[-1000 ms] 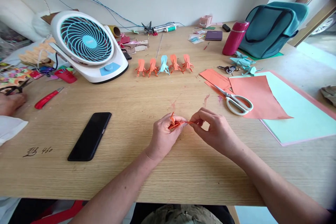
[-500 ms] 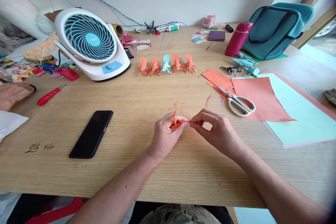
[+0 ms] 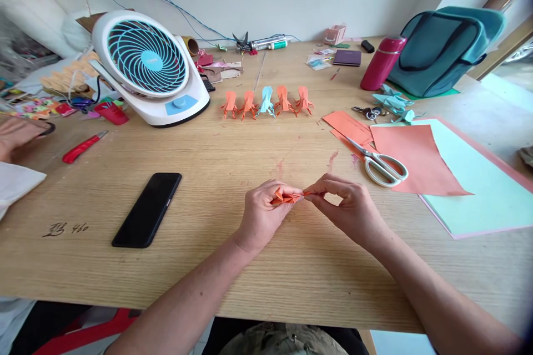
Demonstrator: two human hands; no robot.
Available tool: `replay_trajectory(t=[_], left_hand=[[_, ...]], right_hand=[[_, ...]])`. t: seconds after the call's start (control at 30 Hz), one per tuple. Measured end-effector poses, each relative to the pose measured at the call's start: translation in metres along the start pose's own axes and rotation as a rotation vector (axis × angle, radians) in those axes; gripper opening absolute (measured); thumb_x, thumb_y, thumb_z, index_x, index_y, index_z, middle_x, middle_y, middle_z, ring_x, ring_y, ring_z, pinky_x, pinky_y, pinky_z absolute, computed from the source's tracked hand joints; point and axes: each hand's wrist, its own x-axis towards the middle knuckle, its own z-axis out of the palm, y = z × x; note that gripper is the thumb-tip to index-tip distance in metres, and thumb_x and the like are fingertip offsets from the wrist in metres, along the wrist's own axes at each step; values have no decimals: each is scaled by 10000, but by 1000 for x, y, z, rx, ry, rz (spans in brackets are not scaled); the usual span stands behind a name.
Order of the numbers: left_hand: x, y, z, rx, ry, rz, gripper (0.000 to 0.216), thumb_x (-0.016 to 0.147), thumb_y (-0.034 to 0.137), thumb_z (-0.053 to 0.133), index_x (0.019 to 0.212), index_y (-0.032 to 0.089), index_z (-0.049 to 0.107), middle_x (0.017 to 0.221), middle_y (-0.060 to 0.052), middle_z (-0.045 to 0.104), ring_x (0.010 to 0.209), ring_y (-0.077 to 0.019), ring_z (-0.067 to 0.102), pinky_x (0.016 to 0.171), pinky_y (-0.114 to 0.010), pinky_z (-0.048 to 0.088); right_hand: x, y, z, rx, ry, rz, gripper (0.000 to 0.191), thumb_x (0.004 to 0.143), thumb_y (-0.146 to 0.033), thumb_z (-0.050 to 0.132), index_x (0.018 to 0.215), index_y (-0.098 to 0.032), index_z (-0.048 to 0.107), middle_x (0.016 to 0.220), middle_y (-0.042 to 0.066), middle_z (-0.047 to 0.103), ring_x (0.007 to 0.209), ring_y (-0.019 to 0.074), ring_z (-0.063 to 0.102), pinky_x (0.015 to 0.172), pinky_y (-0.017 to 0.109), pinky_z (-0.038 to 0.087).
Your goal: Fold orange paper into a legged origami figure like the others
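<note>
A small folded orange paper piece point(image 3: 287, 198) is pinched between my hands over the middle of the table. My left hand point(image 3: 266, 208) is closed around its body, thumb on the near side. My right hand point(image 3: 343, 199) pinches its right tip between thumb and fingertips; much of the paper is hidden by the fingers. Beyond my hands stands a row of several folded paper insects, mostly orange point(image 3: 284, 100), with one light blue insect point(image 3: 266, 101) in the middle. To the right, white-handled scissors point(image 3: 385, 170) lie on orange paper point(image 3: 416, 150).
A black phone point(image 3: 147, 211) and a red utility knife point(image 3: 83, 148) lie on the left. Behind them stands a white fan point(image 3: 183, 105). Another person's hand point(image 3: 20, 133) rests at the left edge. A pink bottle point(image 3: 383, 64) and a teal bag point(image 3: 445, 55) stand back right.
The orange paper has turned slightly in my left hand; its upright point now lies lower. Both hands keep their pinch in nearly the same place. The view has shifted a little.
</note>
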Motion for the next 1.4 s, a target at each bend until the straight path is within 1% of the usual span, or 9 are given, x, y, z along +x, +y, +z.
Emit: replay_trajectory(t=[0.2,0.33,0.47,0.63,0.83,0.9,1.03,1.2,1.4], left_hand=[[1,4,1,28,18,-27,56,871,127,738,877,182,751,795,-22,732,715,-135,665,692,-249,504],[3,8,2,28,9,-64,79,872,102,713,879,173,748,813,-22,743,723,-125,667,706,-233,506],[4,11,3,12,-7,-140,118,870,79,672,884,166,750,834,-30,751,733,-123,677,715,-220,510],[4,12,3,-50,-11,-218,73,855,135,680,842,162,747,813,-26,754,729,-123,683,718,-209,516],[8,15,2,-166,-14,-416,74,820,210,693,798,150,732,775,-36,748,716,-152,679,687,-230,523],[10,17,1,-185,-20,-444,84,816,216,691,781,150,728,752,-30,735,706,-149,668,679,-229,514],[10,19,1,-215,-29,-435,78,810,196,683,755,155,720,749,-15,726,696,-131,648,676,-214,504],[8,18,2,-191,-34,-454,55,792,177,679,771,155,724,747,-8,727,670,-122,642,645,-204,500],[6,17,4,-156,-14,-365,100,781,107,635,778,167,715,778,1,744,714,-124,680,692,-201,520]], right_hand=[[0,5,2,9,23,-54,88,921,-168,653,921,-223,722,839,9,682,761,147,640,687,274,488],[0,4,1,16,43,-88,85,924,-149,647,911,-223,688,830,-1,664,759,139,627,716,272,495],[0,4,1,20,37,-89,90,930,-145,641,917,-227,676,837,-7,660,769,134,624,724,268,493],[1,5,2,36,28,-90,84,934,-151,638,917,-223,676,836,-4,665,762,136,628,721,271,495],[1,6,-1,70,-10,-92,81,953,-179,629,939,-230,690,862,3,676,795,139,640,744,274,494],[1,7,-1,64,-22,-97,91,951,-169,626,954,-232,691,871,4,676,806,140,641,751,276,494],[0,7,-1,47,-30,-115,108,940,-146,624,955,-232,690,874,6,670,809,145,643,749,283,497],[0,7,0,32,-22,-124,104,949,-157,609,935,-230,681,869,11,670,797,150,644,743,292,500],[1,4,1,27,17,-54,73,925,-186,646,864,-221,665,808,-2,668,745,142,629,712,280,492]])
